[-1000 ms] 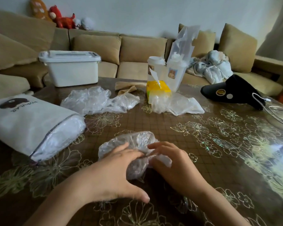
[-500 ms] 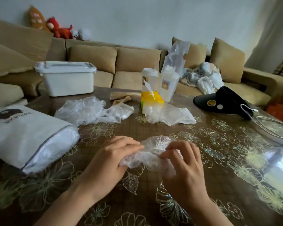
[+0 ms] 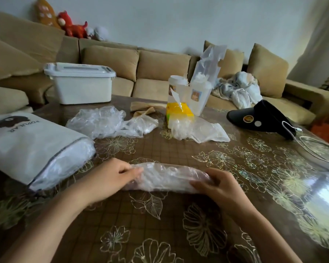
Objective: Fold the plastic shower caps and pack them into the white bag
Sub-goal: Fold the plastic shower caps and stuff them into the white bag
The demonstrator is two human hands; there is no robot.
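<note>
shower cap [image 3: 167,177] stretched from wad into strip, near table [image 3: 180,152] front edge, left hand [image 3: 110,179] and right hand [image 3: 217,186] each gripping an end, probably pinched

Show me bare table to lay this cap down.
Bare table runs between the held shower cap and the loose caps and yellow box; more lies right of the right hand. Crowded: the far edge, and left by the white bag.
</note>
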